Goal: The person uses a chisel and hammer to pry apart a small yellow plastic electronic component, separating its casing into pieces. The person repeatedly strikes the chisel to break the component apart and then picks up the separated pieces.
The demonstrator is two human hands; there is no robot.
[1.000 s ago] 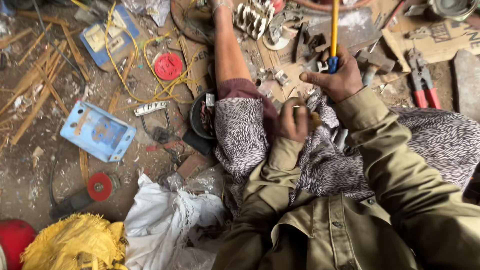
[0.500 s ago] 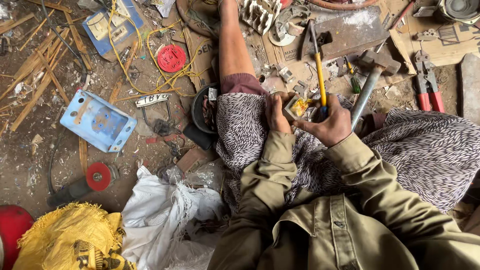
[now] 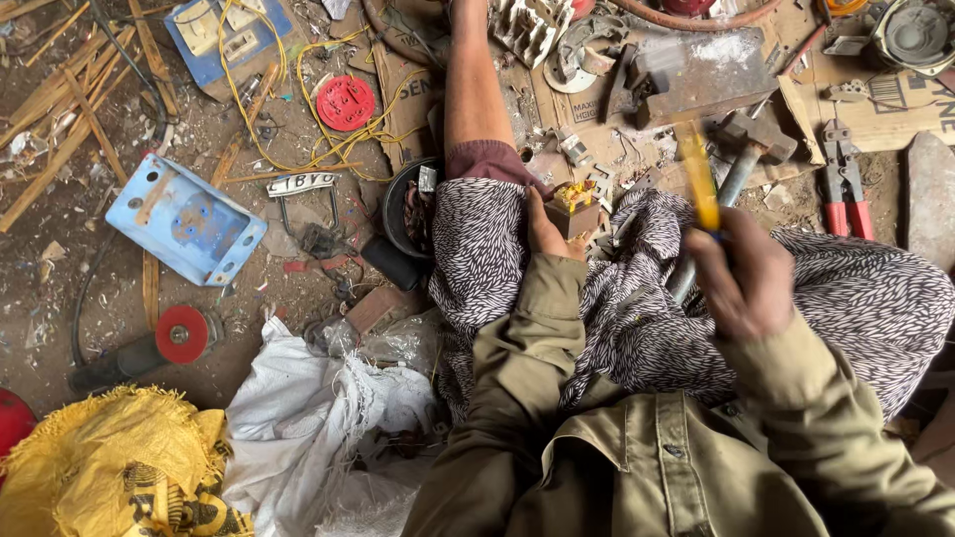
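Note:
I sit on the ground with patterned cloth over my legs. My left hand (image 3: 546,231) grips a small boxy transformer (image 3: 574,207) with a yellow wound core, resting it on my knee. My right hand (image 3: 744,281) is raised over my right thigh and holds a yellow-handled tool (image 3: 699,184), blurred by motion, its tip pointing away from me. A hammer (image 3: 738,164) with a grey metal handle lies just behind that hand, partly hidden by it.
Red-handled cutters (image 3: 844,189) lie at the right on cardboard. A blue metal box (image 3: 184,220), red discs (image 3: 345,102), yellow wire (image 3: 261,109), wood sticks and a black bowl (image 3: 403,214) lie left. White sack (image 3: 316,423) and yellow sack (image 3: 109,467) are near left.
My right hand drew back from the scrap pile toward my right thigh, lifting the yellow-handled tool. My left hand stayed on the transformer at my knee.

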